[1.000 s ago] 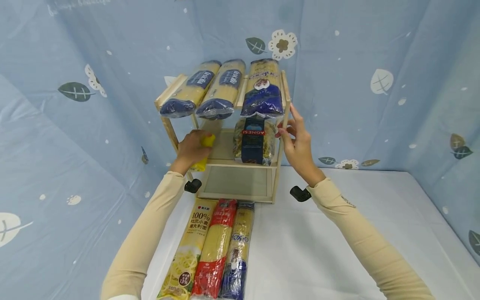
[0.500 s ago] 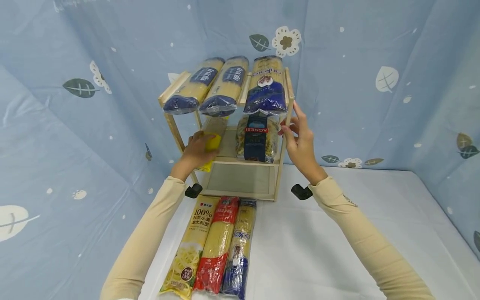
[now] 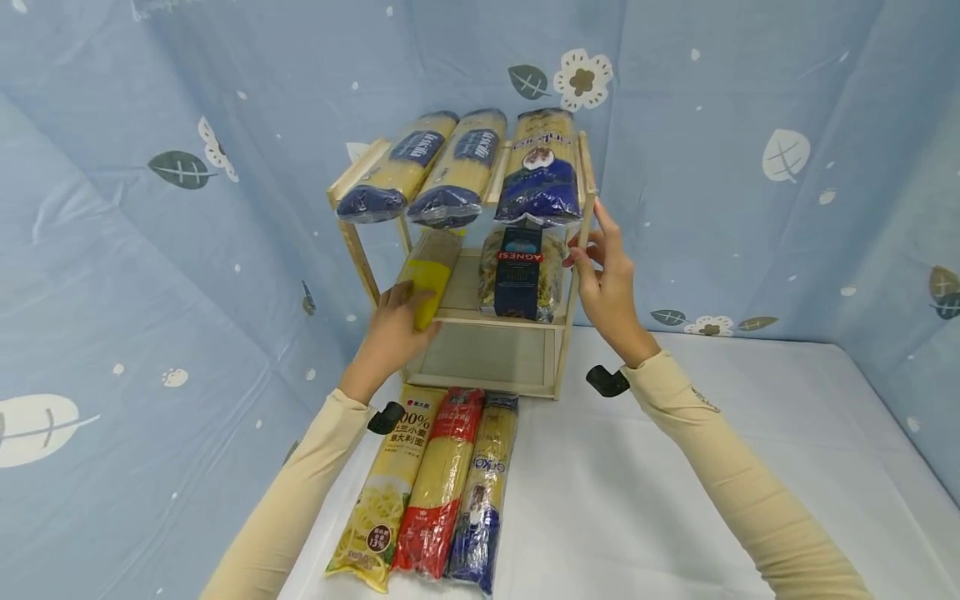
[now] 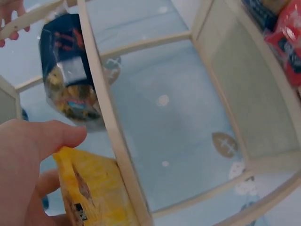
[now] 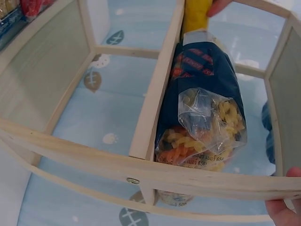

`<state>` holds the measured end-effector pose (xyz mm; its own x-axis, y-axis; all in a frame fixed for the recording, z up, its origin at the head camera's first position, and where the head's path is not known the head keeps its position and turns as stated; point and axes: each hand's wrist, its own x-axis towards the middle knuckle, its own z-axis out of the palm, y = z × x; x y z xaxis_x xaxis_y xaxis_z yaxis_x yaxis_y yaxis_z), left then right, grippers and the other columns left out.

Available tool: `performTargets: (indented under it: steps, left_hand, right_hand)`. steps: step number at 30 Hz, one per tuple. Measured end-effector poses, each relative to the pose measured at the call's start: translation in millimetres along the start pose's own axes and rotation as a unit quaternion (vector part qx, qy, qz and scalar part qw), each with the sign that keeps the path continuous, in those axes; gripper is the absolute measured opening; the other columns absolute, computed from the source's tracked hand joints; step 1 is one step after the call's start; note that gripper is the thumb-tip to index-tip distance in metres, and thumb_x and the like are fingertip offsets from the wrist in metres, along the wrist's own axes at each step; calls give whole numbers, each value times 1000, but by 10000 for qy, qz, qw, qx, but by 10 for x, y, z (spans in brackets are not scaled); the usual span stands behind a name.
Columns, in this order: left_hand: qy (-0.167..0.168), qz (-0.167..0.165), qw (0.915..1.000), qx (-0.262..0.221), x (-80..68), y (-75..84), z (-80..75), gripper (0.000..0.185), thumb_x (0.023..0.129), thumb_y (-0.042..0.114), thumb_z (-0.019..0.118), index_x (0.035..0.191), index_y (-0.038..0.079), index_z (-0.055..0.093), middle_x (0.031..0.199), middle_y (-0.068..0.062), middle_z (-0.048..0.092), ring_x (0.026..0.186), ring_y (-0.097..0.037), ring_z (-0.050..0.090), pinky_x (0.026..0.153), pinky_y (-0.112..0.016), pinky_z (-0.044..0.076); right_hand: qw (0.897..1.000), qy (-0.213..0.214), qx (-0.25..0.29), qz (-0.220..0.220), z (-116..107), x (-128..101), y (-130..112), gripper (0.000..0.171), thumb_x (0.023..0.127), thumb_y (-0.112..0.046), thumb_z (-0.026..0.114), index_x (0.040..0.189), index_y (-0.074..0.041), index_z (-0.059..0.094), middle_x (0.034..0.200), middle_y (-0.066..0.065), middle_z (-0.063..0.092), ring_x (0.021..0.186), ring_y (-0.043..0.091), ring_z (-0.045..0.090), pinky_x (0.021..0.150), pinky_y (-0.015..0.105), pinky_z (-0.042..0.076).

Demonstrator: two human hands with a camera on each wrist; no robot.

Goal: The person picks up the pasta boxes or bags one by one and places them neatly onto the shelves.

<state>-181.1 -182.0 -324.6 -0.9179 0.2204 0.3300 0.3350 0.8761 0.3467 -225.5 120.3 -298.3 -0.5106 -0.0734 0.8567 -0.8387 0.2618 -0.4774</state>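
- Blue cloth [image 3: 712, 183], printed with leaves and flowers, hung behind my work and down both sides.
- White covering lay over the table [image 3: 600, 508] below, reaching back to the cloth.
- On it stood a pale wooden rack [image 3: 461, 317], with a top tier, a middle shelf and a bottom shelf.
- Cream sleeves [image 3: 727, 467] covered both my arms, which reached forward to either side of the rack.
- Side by side on the table, just in front of the rack, lay a gold pack [image 3: 382, 492], a red pack [image 3: 441, 475] and a blue-ended pack [image 3: 483, 492].
- Two blue-labelled packets [image 3: 465, 162] and an Ankara packet [image 3: 540, 162] lay along the top tier, the Ankara at the right.
- Below the Ankara, a pasta bag [image 3: 521, 271] sat at the right of the middle shelf.
- The yellow packet [image 3: 431, 279] lay at the left of that shelf, apart from the bag, its near end at the front edge.
- My right hand [image 3: 611, 287] pinched the rack's right front post between thumb and fingers.
- My left hand [image 3: 393, 333] was at the yellow packet's near end, fingers over its top and thumb by a corner; whether they gripped it, I could not tell.
- Small black cameras [image 3: 606, 381] sat at my wrists.
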Motion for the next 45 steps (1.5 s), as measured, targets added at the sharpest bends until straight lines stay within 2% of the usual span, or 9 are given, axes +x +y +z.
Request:
performTargets:
  steps: [5,12,17,24,30,35,38,42,45]
  left_hand:
    - [629,-40,9972,-392,-228,35,128,47,88,22,66,132,10,55,145,-25,31,133,-46,26,98,-69,25]
    - [1717,-96,9810,-904,-597,159,369,44,84,6,68,126,10,59,148,-27,21,135,-44,20,97,-67,27]
    - [1843,-126,9768,-1080,-788,320,517,46,82,2,67,127,12,59,151,-23,18,137,-42,19,98,-64,32]
    - [1455,-177,9831,-1096,-1016,403,741,48,81,5,70,127,12,58,146,-20,28,130,-42,33,90,-58,44]
    - [829,-145,9911,-1027,-1259,523,972,54,78,9,75,128,14,57,140,-19,39,122,-42,43,85,-54,48]
    - [261,-294,9938,-1038,-1483,674,1198,55,79,14,75,130,17,56,137,-16,42,107,-33,56,73,-44,53]
    - [-138,-431,9946,-936,-1635,780,1371,54,79,16,74,130,14,56,134,-18,45,100,-33,58,72,-45,53]
    - [-561,-733,9955,-191,-1800,880,1595,61,76,21,77,131,9,53,129,-25,46,107,-40,53,79,-52,50]
    - [-500,-825,9946,394,-1802,901,1719,64,71,20,80,128,8,54,124,-30,46,103,-42,51,76,-50,50]
  right_hand:
    - [10000,67,25,18,-3,-5,8,54,97,4,46,147,-3,26,90,20,56,71,29,61,59,22,49]
    - [10000,34,0,29,-3,-2,15,54,98,3,46,147,-3,25,90,22,56,71,28,61,61,25,50]
    - [9999,111,-6,-61,-16,-2,19,53,97,6,47,145,-1,27,88,22,57,69,29,61,63,39,51]
    - [9999,76,10,-121,-2,12,9,53,96,6,47,145,0,27,89,24,57,69,30,61,66,39,51]
    - [9999,106,36,1,1,4,-1,53,96,5,48,145,-1,27,90,21,56,69,31,61,66,36,50]
    - [9999,93,57,21,-5,1,-25,53,97,4,48,146,-2,27,90,22,56,70,30,61,66,33,50]
    - [9999,140,57,18,-6,-7,-34,53,97,4,47,146,-2,27,89,23,56,69,30,60,65,29,48]
    - [9998,167,76,-25,8,-9,-34,53,96,5,48,145,0,28,89,24,56,68,31,60,66,31,49]
    - [9999,156,75,-8,12,0,-32,53,97,4,48,145,-1,27,90,24,56,69,30,60,66,34,49]
